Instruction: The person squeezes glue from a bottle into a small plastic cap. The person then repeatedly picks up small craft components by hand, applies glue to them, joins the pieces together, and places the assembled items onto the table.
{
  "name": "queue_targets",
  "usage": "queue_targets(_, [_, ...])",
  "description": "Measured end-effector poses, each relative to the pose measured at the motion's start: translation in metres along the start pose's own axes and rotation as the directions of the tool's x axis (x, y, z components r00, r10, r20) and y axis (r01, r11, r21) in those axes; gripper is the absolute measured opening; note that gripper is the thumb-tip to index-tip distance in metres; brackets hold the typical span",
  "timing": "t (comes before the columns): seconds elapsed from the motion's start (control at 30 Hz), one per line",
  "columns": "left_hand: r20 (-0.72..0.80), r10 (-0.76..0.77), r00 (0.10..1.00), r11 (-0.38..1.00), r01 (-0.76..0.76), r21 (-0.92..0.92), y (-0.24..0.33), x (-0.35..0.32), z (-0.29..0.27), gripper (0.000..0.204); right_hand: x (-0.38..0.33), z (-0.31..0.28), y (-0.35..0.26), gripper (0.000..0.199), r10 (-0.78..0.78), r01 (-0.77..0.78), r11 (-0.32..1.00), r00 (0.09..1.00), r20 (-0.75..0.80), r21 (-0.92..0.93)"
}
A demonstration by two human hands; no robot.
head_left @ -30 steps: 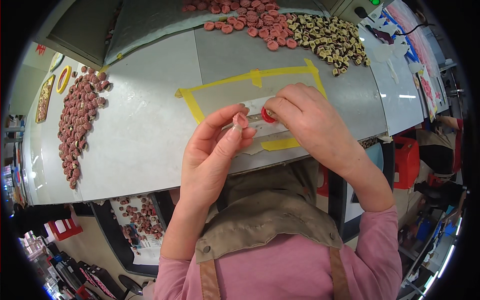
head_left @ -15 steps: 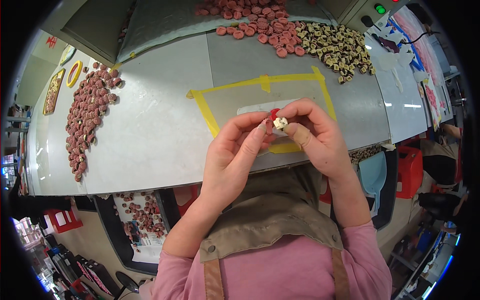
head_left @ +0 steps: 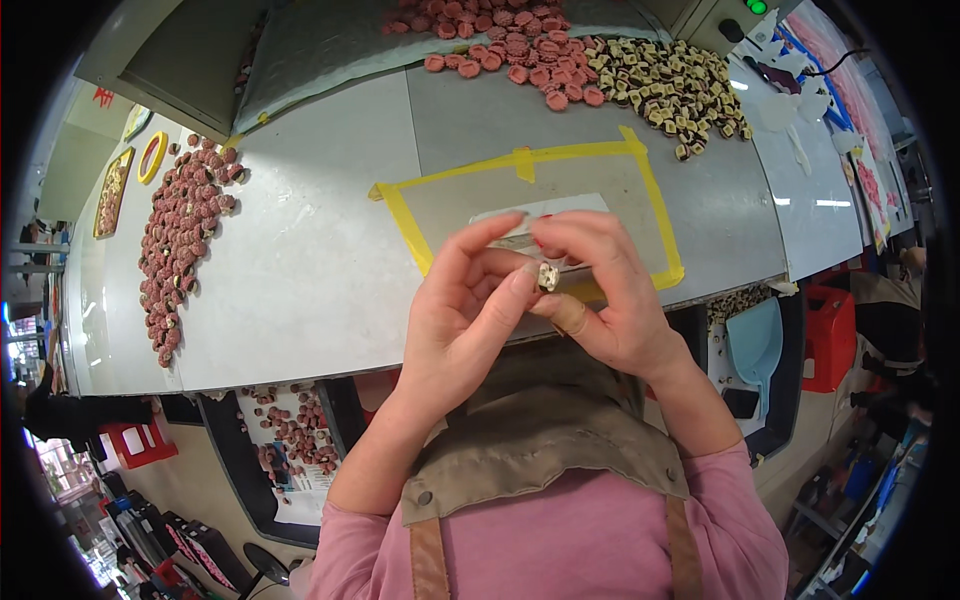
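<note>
1. Head view, hands: both are raised above the near edge of the tabletop, fingertips meeting. Left hand and right hand pinch one small pale square part between thumbs and forefingers. Neither hand is free; both are closed on that part.

2. Where the part is: in the air, between the fingertips, over the front edge of the yellow tape frame marked on the tabletop. It touches nothing but fingers.

3. Under the hands: a clear flat sheet lies inside the frame, partly hidden by the knuckles. Can't tell if anything sits on it.

4. Stock around:
   - reddish round caps, long heap at far left
   - second heap of red caps at top centre
   - pile of dark-and-cream small pieces top right, same look as the held part
   - all well apart from the hands

5. Doing this step well, my read:
   - hold the part by its edges, fingertips only, so its faces stay visible
   - keep it over the frame so a drop lands on the sheet, not off the tabletop edge; a bin of caps sits below
   - let one hand steady while the other turns or presses; two moving hands on something this small will slip
   - light pressure, the piece looks easy to flick away

6. Not readable: the part's orientation, and whether it's one piece or two mated.
</note>
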State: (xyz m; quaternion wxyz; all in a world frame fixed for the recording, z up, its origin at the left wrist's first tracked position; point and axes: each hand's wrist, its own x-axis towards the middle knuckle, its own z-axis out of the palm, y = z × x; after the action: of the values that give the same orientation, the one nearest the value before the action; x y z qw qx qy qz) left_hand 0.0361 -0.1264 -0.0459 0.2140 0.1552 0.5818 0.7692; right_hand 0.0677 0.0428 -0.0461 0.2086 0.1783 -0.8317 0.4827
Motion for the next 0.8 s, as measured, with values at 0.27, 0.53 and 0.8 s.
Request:
queue_targets(0.27, [-0.008, 0.199, 0.98, 0.966, -0.195, 0.172, -0.015, 0.003, 0.008, 0.061, -0.004, 0.006, 0.012, 0.031, 0.0, 0.001, 0.999, 1.0, 0.021, -0.05])
queue_targets(0.53, [-0.178, 0.131, 0.975, 0.951, -0.073, 0.301, -0.016, 0.002, 0.019, 0.044, -0.006, 0.017, 0.023, 0.026, -0.141, 0.138, 0.99, 0.981, -0.136, -0.029])
queue_targets(0.8, [-0.012, 0.275, 0.961, 0.484, -0.127, 0.866, 0.008, 0.022, -0.073, 0.028, -0.023, 0.006, 0.013, 0.035, -0.201, 0.174, 0.976, 0.953, -0.227, -0.133])
